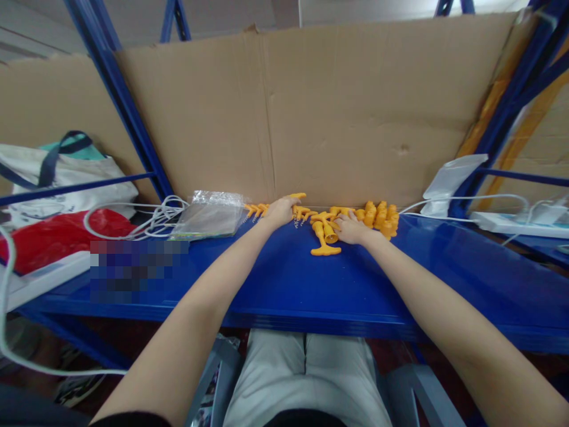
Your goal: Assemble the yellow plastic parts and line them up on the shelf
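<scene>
My left hand (281, 212) reaches to the back of the blue table, its fingers closed around a yellow corkscrew handle (297, 195). Under and beside it lies a row of yellow T-handled corkscrews (251, 209) with bare metal spirals. My right hand (351, 228) is at the heap of yellow pieces, fingers curled against a corkscrew with a bell-shaped sleeve (330, 233); its open end faces me. Just left of that, another sleeved corkscrew (326, 251) lies with its T-handle toward me. Several yellow sleeves (381, 217) stand grouped right of my right hand. My fingertips are partly hidden.
Clear plastic bags (211, 214) lie left of the corkscrews, near coiled white cable (166, 213). A red bag (75, 234) and a cloth tote (66, 175) sit further left. Cardboard (333, 112) walls the back. A power strip (515, 223) lies at the right.
</scene>
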Demonstrator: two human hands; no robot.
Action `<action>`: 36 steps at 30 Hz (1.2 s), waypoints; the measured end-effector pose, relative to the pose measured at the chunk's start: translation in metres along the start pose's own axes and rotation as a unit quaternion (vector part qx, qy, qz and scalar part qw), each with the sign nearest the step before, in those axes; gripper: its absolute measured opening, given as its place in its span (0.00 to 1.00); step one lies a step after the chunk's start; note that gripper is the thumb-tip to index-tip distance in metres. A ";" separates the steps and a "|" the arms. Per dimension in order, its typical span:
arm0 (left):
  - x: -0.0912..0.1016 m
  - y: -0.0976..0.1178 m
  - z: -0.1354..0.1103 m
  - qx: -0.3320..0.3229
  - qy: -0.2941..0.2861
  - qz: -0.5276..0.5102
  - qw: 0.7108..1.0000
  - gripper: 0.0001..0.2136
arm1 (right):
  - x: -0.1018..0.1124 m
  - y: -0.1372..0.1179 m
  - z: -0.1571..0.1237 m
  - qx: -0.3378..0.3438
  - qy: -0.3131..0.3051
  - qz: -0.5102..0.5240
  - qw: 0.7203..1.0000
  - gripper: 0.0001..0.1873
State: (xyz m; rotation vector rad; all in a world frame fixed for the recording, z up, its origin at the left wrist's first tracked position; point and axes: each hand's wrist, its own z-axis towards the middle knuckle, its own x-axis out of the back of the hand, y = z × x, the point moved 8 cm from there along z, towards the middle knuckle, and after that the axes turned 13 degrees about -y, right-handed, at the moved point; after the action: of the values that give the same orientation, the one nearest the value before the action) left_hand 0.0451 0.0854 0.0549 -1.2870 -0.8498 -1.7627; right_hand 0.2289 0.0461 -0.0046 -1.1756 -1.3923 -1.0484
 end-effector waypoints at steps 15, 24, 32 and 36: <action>-0.053 -0.007 0.038 0.078 -0.101 0.052 0.990 0.23 | 0.000 0.000 0.000 -0.009 -0.008 0.022 1.000 0.30; -0.047 -0.013 0.042 0.115 -0.083 0.012 0.990 0.23 | 0.000 -0.001 -0.001 -0.004 -0.009 0.021 1.000 0.29; -0.018 0.022 0.047 -0.023 -0.050 -0.061 0.997 0.25 | 0.001 -0.001 0.000 0.005 -0.001 0.020 1.000 0.29; -0.037 0.062 0.038 -0.131 -0.180 -0.050 0.974 0.29 | 0.000 -0.001 0.001 0.005 -0.003 0.023 1.000 0.29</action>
State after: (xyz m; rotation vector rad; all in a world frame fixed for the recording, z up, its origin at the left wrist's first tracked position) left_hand 0.1232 0.0964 0.0342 -1.8048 -0.9120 -1.7928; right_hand 0.2279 0.0469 -0.0046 -1.1998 -1.3674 -1.0048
